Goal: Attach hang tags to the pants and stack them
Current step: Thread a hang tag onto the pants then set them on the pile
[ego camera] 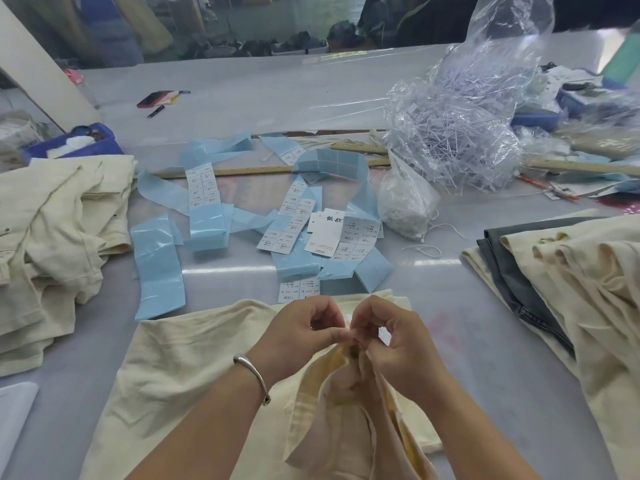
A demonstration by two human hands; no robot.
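I see both hands meeting low in the middle of the view, at about 6 o'clock. My left hand (304,329) has its fingers curled, thumb and forefinger pinching at the raised edge of the cream pants (180,368). My right hand (388,341) is curled the same way, its fingertips touching the left's, and it pinches the same bunched fabric at the waistband. What sits between the fingertips is too small for me to make out. A silver bangle (251,370) circles the left wrist.

The pants lie flat on the table (242,88) from 7 to 6 o'clock, with the waist part lifted up under the hands.

At 12 o'clock from the hands, a white hang tag (323,233) lies among blue sticker strips (157,268) and white size labels. At 9 o'clock a heap of cream pants (52,230) sits crumpled. At 3 o'clock is a stack (571,282) of folded pants, cream on top with a grey pair between.

At 1 o'clock a small bag of strings (403,199) stands beside a big clear bag of plastic fasteners (460,126). A wooden ruler (242,171) runs across the table behind the strips. A blue bin (74,142) sits at 10 o'clock, with a phone (156,98) beyond it.
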